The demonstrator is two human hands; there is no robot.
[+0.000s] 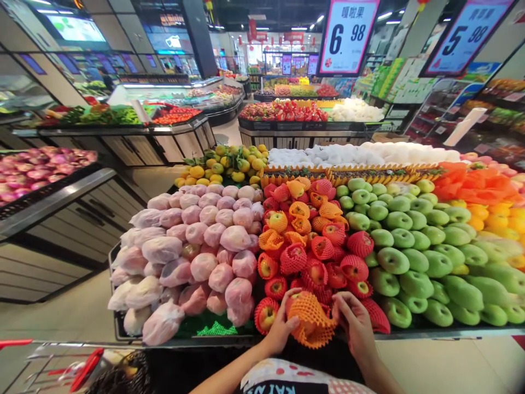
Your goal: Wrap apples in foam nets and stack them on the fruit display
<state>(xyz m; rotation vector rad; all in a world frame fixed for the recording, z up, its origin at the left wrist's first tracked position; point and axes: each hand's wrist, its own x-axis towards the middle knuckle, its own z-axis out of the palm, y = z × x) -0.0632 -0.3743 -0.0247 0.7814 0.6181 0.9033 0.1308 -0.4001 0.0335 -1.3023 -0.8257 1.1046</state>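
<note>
My left hand point(281, 328) is closed around an apple in an orange foam net point(311, 320), low in the middle of the view. The net is spread out towards the lower right of the fruit. At its right edge, my right hand point(355, 320) has its fingers bent and pinched against the foam net; the exact grip is partly hidden. Right behind both hands lies a pile of apples in red and orange foam nets point(315, 246). My forearms come in from the bottom edge, over a printed garment.
Plastic-wrapped pinkish fruit point(197, 232) is heaped on the left of the stand, green apples point(416, 260) on the right. Yellow-green citrus point(229, 164) lies behind. A shopping cart point(82, 366) stands at lower left, an onion stand point(49, 169) beyond it. Price signs point(348, 35) hang above.
</note>
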